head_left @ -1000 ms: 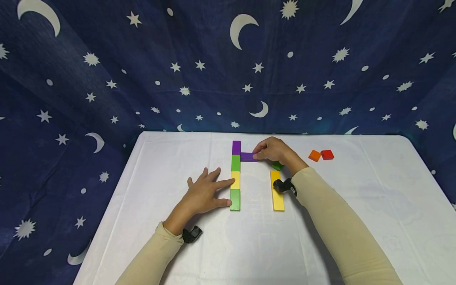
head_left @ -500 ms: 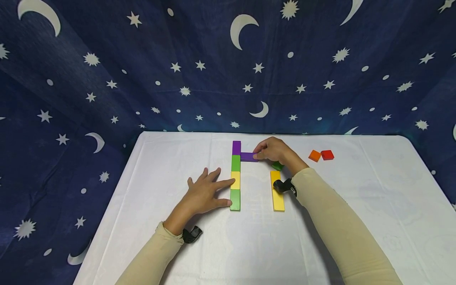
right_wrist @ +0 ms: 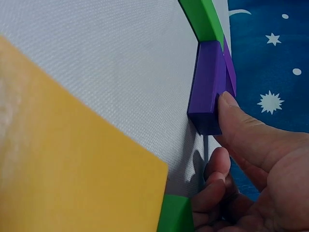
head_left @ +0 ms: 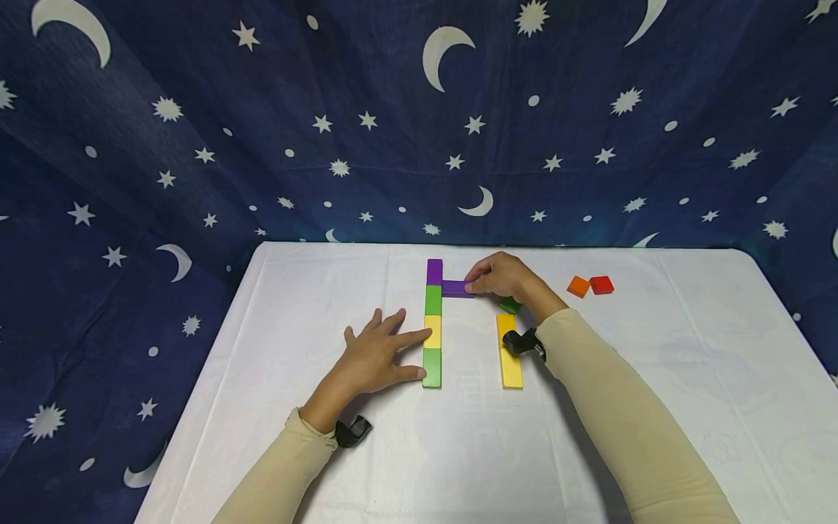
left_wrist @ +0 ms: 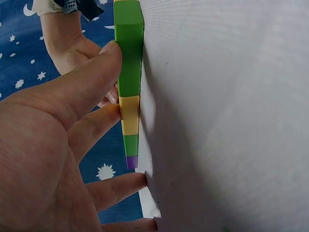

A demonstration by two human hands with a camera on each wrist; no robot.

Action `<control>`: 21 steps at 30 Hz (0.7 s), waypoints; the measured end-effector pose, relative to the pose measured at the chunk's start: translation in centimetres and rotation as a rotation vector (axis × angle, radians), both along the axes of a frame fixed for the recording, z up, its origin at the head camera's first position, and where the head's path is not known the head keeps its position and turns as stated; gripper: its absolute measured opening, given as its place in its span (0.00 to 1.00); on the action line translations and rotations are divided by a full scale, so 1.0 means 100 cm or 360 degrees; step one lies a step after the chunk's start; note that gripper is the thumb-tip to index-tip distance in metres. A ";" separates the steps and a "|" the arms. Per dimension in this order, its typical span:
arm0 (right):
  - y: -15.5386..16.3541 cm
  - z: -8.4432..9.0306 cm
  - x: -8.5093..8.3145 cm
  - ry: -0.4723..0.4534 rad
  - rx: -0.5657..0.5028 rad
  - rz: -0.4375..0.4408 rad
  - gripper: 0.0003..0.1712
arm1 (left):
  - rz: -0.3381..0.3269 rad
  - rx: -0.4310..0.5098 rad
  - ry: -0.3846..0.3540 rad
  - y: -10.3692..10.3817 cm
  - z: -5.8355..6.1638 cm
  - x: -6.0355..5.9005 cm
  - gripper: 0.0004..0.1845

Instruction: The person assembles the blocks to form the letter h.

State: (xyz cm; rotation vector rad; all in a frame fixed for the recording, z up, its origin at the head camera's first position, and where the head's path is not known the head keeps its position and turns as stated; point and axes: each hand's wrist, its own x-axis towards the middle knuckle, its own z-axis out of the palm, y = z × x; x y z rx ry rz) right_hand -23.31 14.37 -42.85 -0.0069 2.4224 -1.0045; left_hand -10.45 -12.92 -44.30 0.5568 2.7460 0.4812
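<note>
Purple, flat and rectangular, the small wooden block (head_left: 456,288) I pinch with my right hand (head_left: 503,276) lies with its long axis crosswise on the white tablecloth (head_left: 314,306), one end butting the tall column of purple, green, yellow and green blocks (head_left: 433,322) near its top. My right fingertips (right_wrist: 236,126) curl round its free end. My left hand (head_left: 374,358) lies spread, straight fingers (left_wrist: 91,82) touching the column's left side. Under my right wrist a green block (head_left: 510,304) is mostly hidden, so I cannot tell its shape. A long yellow block (head_left: 508,351) lies parallel to the column; an orange square tile (head_left: 578,286) and a red one (head_left: 601,284) sit well apart.
</note>
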 end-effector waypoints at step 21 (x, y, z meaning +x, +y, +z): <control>0.047 0.006 0.024 0.0374 -0.0163 0.0071 0.18 | -0.0004 0.0003 0.0009 0.000 0.001 0.002 0.37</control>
